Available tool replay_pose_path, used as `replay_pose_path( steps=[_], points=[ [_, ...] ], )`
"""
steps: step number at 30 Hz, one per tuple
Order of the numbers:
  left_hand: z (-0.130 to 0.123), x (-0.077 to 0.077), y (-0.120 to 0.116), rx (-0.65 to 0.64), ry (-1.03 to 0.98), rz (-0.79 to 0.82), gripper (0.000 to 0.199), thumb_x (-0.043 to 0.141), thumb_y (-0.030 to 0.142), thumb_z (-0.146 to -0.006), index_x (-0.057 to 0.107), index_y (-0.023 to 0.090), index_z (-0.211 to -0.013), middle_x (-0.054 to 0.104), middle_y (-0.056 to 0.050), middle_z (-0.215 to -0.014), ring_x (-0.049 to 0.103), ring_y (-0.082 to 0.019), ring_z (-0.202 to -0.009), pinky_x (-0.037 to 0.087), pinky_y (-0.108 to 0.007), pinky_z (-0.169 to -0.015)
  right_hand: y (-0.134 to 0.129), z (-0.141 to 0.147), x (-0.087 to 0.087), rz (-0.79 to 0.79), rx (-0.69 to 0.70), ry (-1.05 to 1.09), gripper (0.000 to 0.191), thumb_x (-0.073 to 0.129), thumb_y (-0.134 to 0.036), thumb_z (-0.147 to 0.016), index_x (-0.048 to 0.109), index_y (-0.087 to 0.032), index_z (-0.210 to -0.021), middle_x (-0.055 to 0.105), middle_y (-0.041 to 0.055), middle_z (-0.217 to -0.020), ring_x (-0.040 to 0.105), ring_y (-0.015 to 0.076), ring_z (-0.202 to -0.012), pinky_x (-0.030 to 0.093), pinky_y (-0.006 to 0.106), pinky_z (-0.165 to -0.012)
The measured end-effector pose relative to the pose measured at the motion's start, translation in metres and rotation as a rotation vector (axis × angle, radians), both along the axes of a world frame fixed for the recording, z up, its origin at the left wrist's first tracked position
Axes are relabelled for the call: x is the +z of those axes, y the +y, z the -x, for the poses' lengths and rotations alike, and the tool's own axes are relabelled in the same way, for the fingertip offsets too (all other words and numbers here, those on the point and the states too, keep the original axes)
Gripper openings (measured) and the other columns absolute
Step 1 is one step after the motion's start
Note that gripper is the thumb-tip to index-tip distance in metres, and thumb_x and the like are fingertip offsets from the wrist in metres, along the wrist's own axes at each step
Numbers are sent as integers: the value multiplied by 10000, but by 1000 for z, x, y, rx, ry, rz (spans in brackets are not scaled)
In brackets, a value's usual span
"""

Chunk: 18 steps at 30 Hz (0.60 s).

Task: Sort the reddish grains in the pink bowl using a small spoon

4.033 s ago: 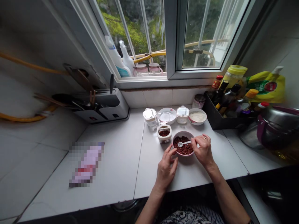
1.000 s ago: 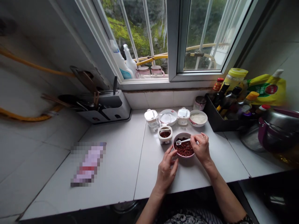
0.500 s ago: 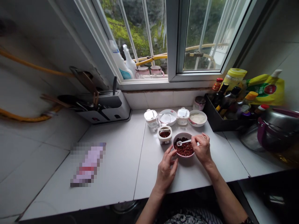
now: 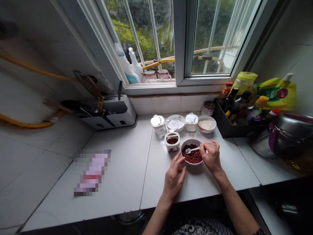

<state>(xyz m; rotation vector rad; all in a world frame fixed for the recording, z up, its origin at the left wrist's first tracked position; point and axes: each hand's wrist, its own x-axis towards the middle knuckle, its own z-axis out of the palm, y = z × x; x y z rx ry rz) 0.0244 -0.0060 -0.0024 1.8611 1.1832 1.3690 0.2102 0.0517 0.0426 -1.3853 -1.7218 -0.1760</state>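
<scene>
A pink-rimmed bowl point(image 4: 192, 164) on the counter holds dark red, dried pieces point(image 4: 194, 158) that look like Sichuan peppercorns. Curved around its near left side, my left hand point(image 4: 173, 178) steadies the bowl, fingertips at the rim and thumb apart. Between thumb and fingers, my right hand point(image 4: 211, 156) pinches the handle of a small white spoon point(image 4: 193, 149). The spoon's head lies over the dried pieces inside the bowl. Just left and behind stands a seasoning jar point(image 4: 172, 147) with its lid up, with similar dark red pieces inside.
Behind are two lidded seasoning jars point(image 4: 159, 130) point(image 4: 191, 126), a white dish point(image 4: 179, 119) and a bowl of white granules point(image 4: 206, 124). A black bottle box point(image 4: 226, 130) and a metal pot point(image 4: 290, 133) stand right. A utensil holder point(image 4: 122, 117) and a blurred-out pinkish item point(image 4: 94, 171) are left.
The spoon's head has shifted very slightly to the right within the bowl. Both hands stay nearly in the same place.
</scene>
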Motion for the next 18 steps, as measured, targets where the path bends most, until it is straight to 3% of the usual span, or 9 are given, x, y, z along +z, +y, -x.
replay_pose_path(
  steps=[18],
  points=[
    [-1, 2, 0, 19, 24, -9, 382, 533, 120, -942, 537, 246, -1302, 513, -144, -1469, 692, -221, -1113, 661, -296, -756, 6, -7, -3, 32, -19, 142, 400, 496, -321, -967, 483, -228, -578, 567, -36, -543, 508, 143, -547, 429, 404, -938]
  ],
)
